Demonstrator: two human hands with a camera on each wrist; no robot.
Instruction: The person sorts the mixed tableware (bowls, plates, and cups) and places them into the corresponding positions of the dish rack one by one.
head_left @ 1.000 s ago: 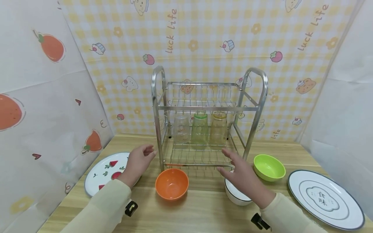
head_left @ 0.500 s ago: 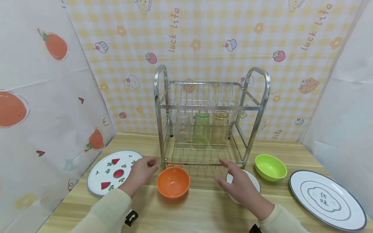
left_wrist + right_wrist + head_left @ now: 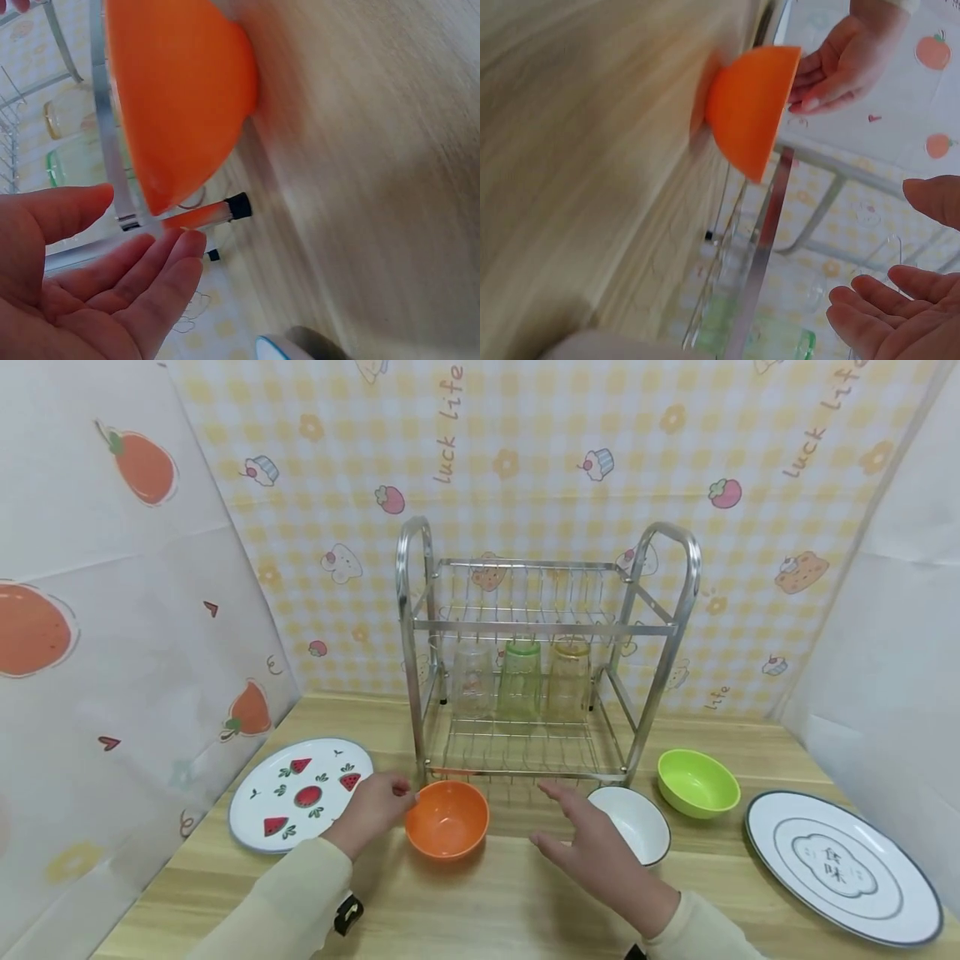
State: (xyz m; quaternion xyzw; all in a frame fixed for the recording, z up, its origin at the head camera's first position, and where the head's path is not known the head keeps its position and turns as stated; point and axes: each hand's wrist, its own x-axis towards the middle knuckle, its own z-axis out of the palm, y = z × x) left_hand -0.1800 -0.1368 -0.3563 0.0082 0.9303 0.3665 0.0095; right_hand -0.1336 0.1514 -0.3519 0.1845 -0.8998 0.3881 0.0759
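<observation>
An orange bowl (image 3: 447,821) sits upright on the wooden table in front of the metal dish rack (image 3: 517,628). My left hand (image 3: 372,811) is right at the bowl's left rim, its thumb and fingers apart in the left wrist view, with the bowl (image 3: 176,90) just beyond the fingertips. My right hand (image 3: 600,860) hovers between the orange bowl and a white bowl (image 3: 633,823) with a dark rim, fingers spread and nothing held. In the right wrist view the orange bowl (image 3: 750,109) stands ahead of that hand, with the left hand (image 3: 851,64) at its far side.
Three glasses, one clear (image 3: 473,681), one green (image 3: 520,682) and one yellowish (image 3: 567,681), stand on the rack's lower shelf. A watermelon-patterned plate (image 3: 255,802) lies at left. A lime-green bowl (image 3: 698,785) and a white plate with dark lettering (image 3: 892,902) are at right.
My left hand has moved right, up to the orange bowl's rim. My right hand has shifted left, off the white bowl, which now shows more fully. The view has tilted slightly down.
</observation>
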